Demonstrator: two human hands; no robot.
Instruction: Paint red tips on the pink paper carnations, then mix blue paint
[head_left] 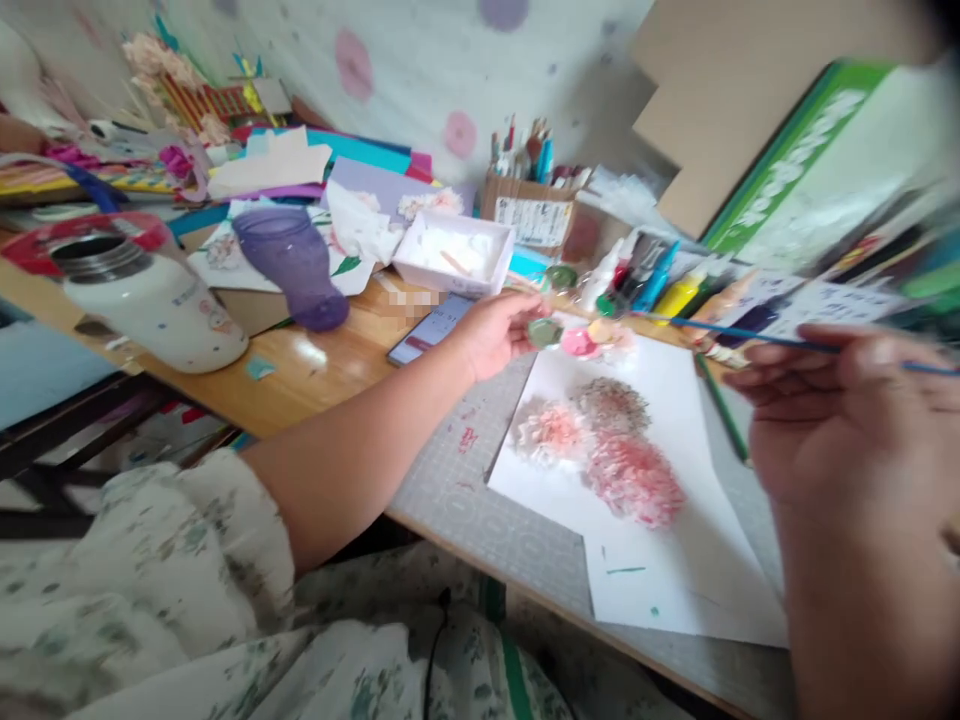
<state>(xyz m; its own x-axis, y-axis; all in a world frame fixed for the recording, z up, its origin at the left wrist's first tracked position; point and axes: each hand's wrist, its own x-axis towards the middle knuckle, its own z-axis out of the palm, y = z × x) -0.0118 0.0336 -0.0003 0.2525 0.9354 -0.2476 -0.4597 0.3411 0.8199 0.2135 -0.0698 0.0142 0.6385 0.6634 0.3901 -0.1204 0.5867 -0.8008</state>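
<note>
My right hand (pixel 832 430) is closed around a thin blue paintbrush (pixel 742 333), held nearly level with its tip pointing left. My left hand (pixel 491 335) has its fingers curled at the left edge of a small paint palette (pixel 581 343) with green, pink and yellowish paint in it. Below the palette lies a white sheet of paper (pixel 697 590). On the sheet are a pale pink and white flower (pixel 551 432), a brownish flower (pixel 611 403) and a pink-red flower (pixel 637 480). Green marks show near its lower edge.
A grey cutting mat (pixel 457 500) lies under the paper. Paint bottles (pixel 679 295) and a green pencil (pixel 724 405) are at the right. A phone (pixel 427 330), a white box (pixel 454 250), a purple cup (pixel 289 265) and an uncapped white bottle (pixel 150 300) stand left.
</note>
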